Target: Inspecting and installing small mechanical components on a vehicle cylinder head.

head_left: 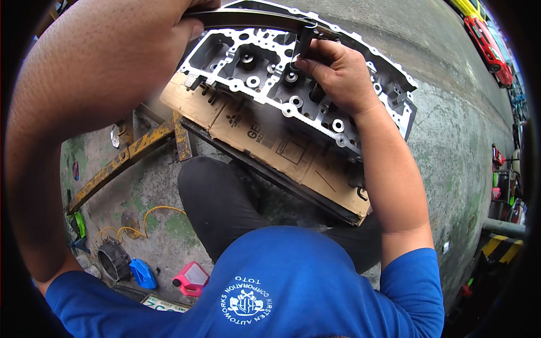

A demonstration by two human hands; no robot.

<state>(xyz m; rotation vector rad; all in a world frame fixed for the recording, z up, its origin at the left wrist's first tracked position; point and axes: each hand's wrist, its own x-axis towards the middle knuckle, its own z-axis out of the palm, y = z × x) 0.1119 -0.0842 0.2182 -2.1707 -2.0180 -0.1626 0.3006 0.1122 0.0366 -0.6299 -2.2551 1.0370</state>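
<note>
A metal engine cylinder head [265,100] lies in front of me, with valve springs and round bores showing in its recesses. My left hand [127,53], large and close at the upper left, grips the end of a long flat metal lever [248,20]. This lever reaches right across the cylinder head to a dark upright tool piece [302,45], which stands over one of the valve springs [291,77]. My right hand [341,76] is closed around the lower part of that upright piece, thumb and fingers pinching it. Its fingertips partly hide the contact with the spring.
Flattened cardboard [270,146] lies under the cylinder head, on a dark-edged support above my knees. To the left is a worn yellow metal leg [124,163]. A yellow hose [147,219], a blue bottle [142,273] and a pink jug [191,279] are on the floor. A red car [487,48] stands far right.
</note>
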